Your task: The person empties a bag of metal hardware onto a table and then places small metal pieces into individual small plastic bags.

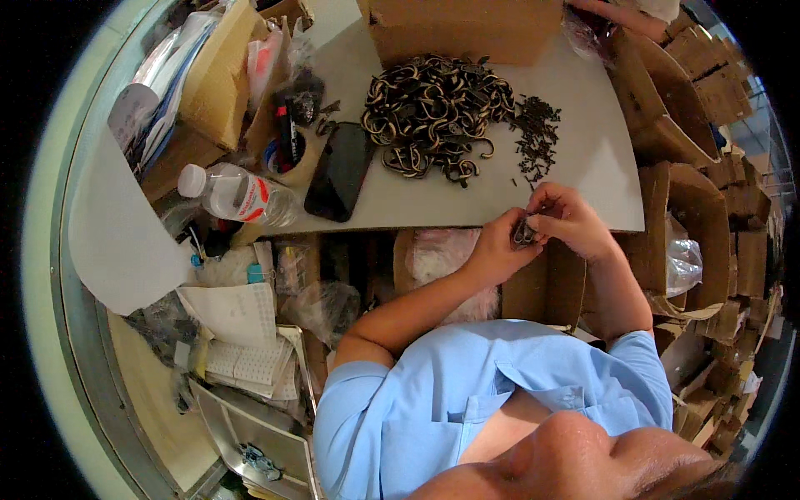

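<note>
My left hand (498, 243) and my right hand (571, 218) meet at the near edge of a white tabletop (596, 179). Between their fingers they pinch a small dark metal handle piece (524, 232); most of it is hidden by the fingers. Just beyond my hands lies a scatter of small dark screws (537, 132). Left of the screws sits a heap of curved bronze and black metal handles (432, 110).
A black phone (338, 171) and a plastic water bottle (240, 197) lie at the table's left end beside a tape roll holding pens (287, 150). A cardboard box (462, 32) stands behind the heap. Open cartons (696, 179) crowd the right; papers and bags (242, 333) lie lower left.
</note>
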{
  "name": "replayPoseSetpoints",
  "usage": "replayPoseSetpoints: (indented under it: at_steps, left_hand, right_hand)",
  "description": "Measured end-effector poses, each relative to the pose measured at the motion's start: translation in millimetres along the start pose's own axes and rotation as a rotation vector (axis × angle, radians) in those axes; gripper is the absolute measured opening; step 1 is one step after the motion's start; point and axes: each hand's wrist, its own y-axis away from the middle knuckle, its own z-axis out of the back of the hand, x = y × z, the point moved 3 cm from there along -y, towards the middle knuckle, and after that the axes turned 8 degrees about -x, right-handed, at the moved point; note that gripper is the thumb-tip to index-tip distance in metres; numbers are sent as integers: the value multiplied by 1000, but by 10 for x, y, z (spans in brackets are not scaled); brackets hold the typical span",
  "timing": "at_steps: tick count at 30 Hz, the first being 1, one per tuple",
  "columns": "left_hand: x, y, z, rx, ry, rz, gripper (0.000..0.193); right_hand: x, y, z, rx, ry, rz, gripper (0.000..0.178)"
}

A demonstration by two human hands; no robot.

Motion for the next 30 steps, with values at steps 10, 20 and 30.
replayPoseSetpoints:
  at_steps: [10, 20, 30]
  left_hand:
    - [89, -1, 13, 155, -1, -63, 58]
    - [-73, 25, 77, -28, 8, -19, 20]
    - [-341, -11, 31, -9, -131, -280, 6]
  right_hand:
    - [13, 352, -115, -130, 705, 613, 15]
    - [-72, 391, 160, -222, 535, 496, 14]
    - [-191, 345, 140, -157, 355, 510, 14]
